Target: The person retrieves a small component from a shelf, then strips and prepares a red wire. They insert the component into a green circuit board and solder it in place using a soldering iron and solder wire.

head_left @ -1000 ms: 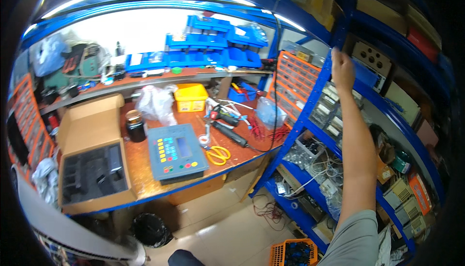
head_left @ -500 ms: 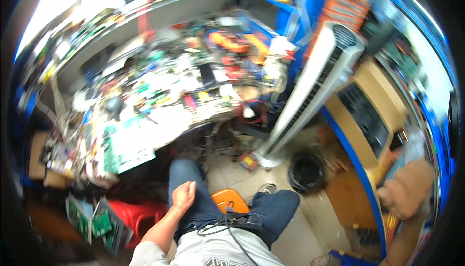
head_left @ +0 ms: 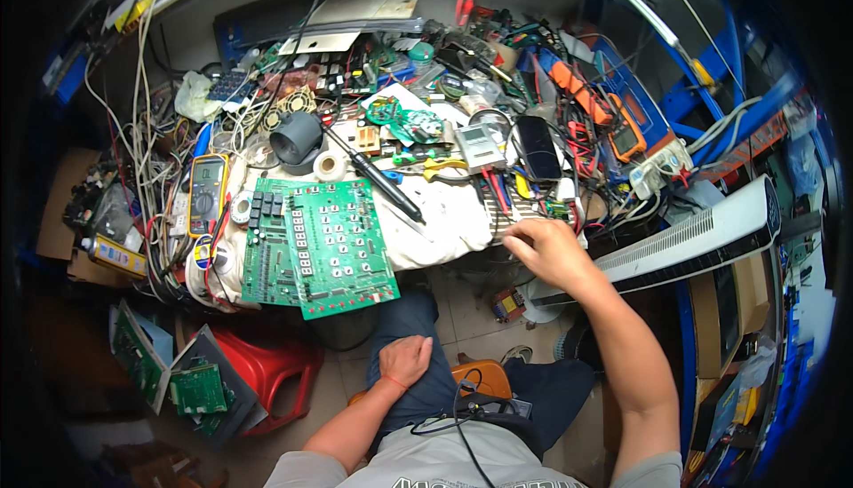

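Since half a second ago, the right hand (head_left: 546,248) has come up to the counter (head_left: 444,222) edge, fingers curled, grip unclear; the left hand (head_left: 404,359) stays flat and open on the thigh.

One head camera – looking steeply down over the workbench (head_left: 444,230), close.

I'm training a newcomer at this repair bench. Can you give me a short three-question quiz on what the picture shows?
1. True or false: the left hand rests on the person's thigh.
2. The right hand is at: A) the yellow multimeter B) the bench's front edge near the white cloth C) the red stool
3. What lies on the cloth's left part?

Key: 1 true; 2 B; 3 a large green circuit board.
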The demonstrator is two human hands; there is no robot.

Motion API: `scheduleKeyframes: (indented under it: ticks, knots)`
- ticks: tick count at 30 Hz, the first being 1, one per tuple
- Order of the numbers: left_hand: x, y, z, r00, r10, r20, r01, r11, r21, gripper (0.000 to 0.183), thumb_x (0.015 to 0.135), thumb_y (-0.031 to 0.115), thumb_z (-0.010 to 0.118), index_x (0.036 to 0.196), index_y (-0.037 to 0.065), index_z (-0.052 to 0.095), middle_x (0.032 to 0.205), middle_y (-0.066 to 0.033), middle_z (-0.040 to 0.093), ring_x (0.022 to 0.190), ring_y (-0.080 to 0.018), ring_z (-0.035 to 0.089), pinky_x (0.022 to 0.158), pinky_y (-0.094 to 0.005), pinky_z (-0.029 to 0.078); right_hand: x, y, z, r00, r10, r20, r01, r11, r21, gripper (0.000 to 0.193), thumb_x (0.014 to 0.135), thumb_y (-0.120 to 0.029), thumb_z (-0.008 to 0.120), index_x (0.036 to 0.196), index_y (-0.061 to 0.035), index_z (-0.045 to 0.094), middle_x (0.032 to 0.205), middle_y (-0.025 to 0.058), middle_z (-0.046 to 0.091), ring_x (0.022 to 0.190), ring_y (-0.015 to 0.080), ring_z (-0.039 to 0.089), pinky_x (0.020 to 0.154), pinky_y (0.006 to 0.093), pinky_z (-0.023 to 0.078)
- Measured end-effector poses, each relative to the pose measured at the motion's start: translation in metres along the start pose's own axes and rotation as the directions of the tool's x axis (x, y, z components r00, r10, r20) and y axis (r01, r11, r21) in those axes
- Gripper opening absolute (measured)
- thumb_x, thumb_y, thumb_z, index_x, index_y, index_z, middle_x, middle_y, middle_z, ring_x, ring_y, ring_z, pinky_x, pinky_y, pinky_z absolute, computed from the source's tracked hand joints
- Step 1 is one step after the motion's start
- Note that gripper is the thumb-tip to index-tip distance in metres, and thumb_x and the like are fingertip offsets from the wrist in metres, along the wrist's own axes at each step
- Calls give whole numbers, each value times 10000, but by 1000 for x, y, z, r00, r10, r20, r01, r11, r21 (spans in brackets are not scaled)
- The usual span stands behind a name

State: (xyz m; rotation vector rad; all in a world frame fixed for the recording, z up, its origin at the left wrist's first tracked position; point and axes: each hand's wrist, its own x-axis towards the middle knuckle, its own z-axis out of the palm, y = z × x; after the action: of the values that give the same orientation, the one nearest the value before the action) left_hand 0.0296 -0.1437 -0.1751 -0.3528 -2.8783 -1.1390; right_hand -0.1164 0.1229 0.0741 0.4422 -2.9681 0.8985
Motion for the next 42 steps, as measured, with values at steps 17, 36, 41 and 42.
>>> scheduleKeyframes:
  ticks: [17,36,41,42]
  knots:
    - [-5,-62,-14,990,-134,41,140,939,-315,204,978,324,689,921,147,772,818,-95,729,726,-300,713,642,-406,549,101,-19,96,940,334,70,-279,871,-405,273,850,-324,732,948,-90,832,871,185,771,838,380,749,805,467,596]
    - [-40,-43,-42,890,-412,-194,369,902,-224,227,985,283,670,849,132,772,748,-103,716,705,-317,708,627,-421,528,109,10,105,968,248,-33,-249,934,-256,235,830,-275,713,908,-81,821,854,212,759,842,386,750,808,474,588]
    - [-51,-26,-44,848,-453,-275,424,891,-162,258,1005,304,649,864,126,771,786,-118,728,745,-335,715,657,-433,539,123,16,108,989,131,69,-93,911,-401,206,792,-261,723,855,-95,827,900,213,766,860,397,749,833,483,597]
    - [-53,-23,-44,832,-480,-278,456,877,-151,263,1010,310,644,873,127,774,797,-124,731,759,-336,718,666,-432,542,122,17,109,990,117,75,-78,917,-392,203,799,-261,708,840,-97,821,915,208,770,884,401,749,840,483,597]
